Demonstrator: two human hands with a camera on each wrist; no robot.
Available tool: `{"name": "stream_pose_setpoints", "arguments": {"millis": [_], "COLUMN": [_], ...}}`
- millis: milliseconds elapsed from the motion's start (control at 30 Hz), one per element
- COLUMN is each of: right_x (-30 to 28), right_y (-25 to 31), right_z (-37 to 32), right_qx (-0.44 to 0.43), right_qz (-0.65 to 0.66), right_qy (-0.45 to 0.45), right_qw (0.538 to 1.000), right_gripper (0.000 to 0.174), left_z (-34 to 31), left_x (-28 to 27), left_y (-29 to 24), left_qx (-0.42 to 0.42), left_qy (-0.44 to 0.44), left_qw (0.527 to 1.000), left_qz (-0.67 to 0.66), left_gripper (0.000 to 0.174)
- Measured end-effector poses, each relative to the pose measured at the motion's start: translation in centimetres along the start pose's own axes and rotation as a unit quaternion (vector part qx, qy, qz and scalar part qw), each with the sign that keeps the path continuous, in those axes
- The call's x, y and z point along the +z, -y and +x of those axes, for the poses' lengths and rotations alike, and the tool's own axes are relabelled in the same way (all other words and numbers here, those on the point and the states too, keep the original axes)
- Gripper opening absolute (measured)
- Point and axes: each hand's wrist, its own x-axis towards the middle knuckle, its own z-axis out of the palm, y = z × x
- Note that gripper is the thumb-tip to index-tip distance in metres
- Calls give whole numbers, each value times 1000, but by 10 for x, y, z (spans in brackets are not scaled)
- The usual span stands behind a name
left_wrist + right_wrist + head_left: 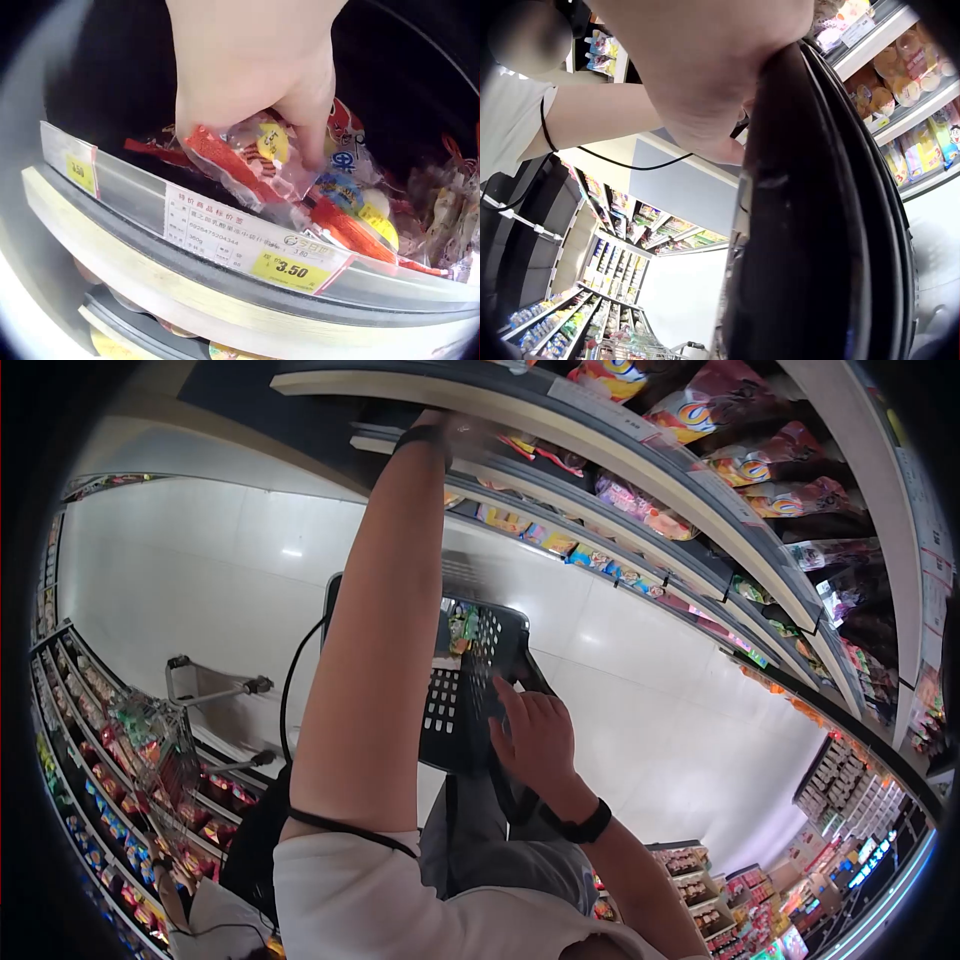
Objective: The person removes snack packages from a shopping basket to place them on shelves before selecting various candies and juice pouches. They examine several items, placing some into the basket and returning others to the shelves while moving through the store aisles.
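Note:
In the left wrist view, my left hand (251, 64) reaches down onto a shelf. Its thumb and fingers pinch a clear plastic snack bag (259, 161) with a red strip and a yellow label. A similar bag (352, 202) lies beside it, behind the price strip (247, 240). Seen from the head, that arm stretches far forward and the hand is partly lost under the upper shelf. My right hand (535, 735) is at the side of a dark shopping basket (460, 745), index finger and thumb extended. The right wrist view has it against the top of the basket's black side (802, 210).
Shelves with packaged snacks (760, 460) rise at the right, their front edges (560, 420) jutting out. A metal shopping cart (165, 730) stands at the left, with another person's arm (175, 890) below it. Pale glossy floor (640, 690) lies around the basket.

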Motion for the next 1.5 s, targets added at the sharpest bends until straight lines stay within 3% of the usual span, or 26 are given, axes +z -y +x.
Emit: {"name": "stream_pose_setpoints", "arguments": {"millis": [133,233,333,400,433,533,567,600,633,667,800,867,933,967,1100,1200,1267,1333,1367,1500], "right_x": [7,10,9,10,10,15,16,20,18,17,20,31,31,32,43,45,45,54,53,51], "right_y": [-2,1,5,3,3,4,6,-1,3,6,9,3,1,1,-9,-10,-11,-17,-15,-15], "right_z": [-7,-1,1,-4,-3,1,0,-9,-7,-8,-14,-26,-30,-32,-42,-46,-53,-64,-69,-86], "right_qx": [4,-3,-7,-9,-11,-23,-22,-25,-28,-25,-29,-47,-57,-59,-56,-79,-76,-135,-119,-164], "right_qz": [15,22,18,10,9,-3,-4,-8,-12,-15,-61,-79,-116,-123,-144,-165,-166,-198,-193,-216], "right_qy": [7,-10,-21,-18,-23,-36,-27,-16,-17,0,46,41,62,63,76,44,49,-37,-19,-29], "right_qw": [1000,1000,1000,1000,1000,999,999,1000,999,1000,997,995,990,989,985,982,982,970,974,962], "right_gripper": [48,45,44,42,41,39,38,38,38,37,35,36,34,33,31,31,33,37,39,39], "left_z": [-9,-20,-76,-148,-194,-338,-390,-439,-491,-529,-623,-657,-677,-679,-679,-687,-701,-720,-724,-731], "left_x": [-7,-18,-26,-22,-18,-1,9,25,32,36,55,76,90,93,112,121,130,149,151,162], "left_y": [-6,3,49,78,68,126,143,130,156,156,117,116,119,115,115,107,104,115,111,101], "left_qx": [44,94,73,113,47,-130,-151,-191,-245,-288,-479,-487,-364,-357,-400,-374,-373,-335,-353,-367], "left_qy": [-61,-192,-368,-383,-379,-313,-294,-263,-232,-185,30,39,12,-1,-35,-72,-78,-145,-131,-138], "left_qw": [996,970,910,913,914,935,924,922,919,911,826,820,866,872,877,880,879,894,896,894], "left_qz": [42,113,178,83,135,107,192,212,205,232,295,298,342,335,265,283,287,261,237,217], "left_gripper": [39,38,34,28,25,30,31,29,21,15,21,24,28,26,23,24,28,35,45,54]}}
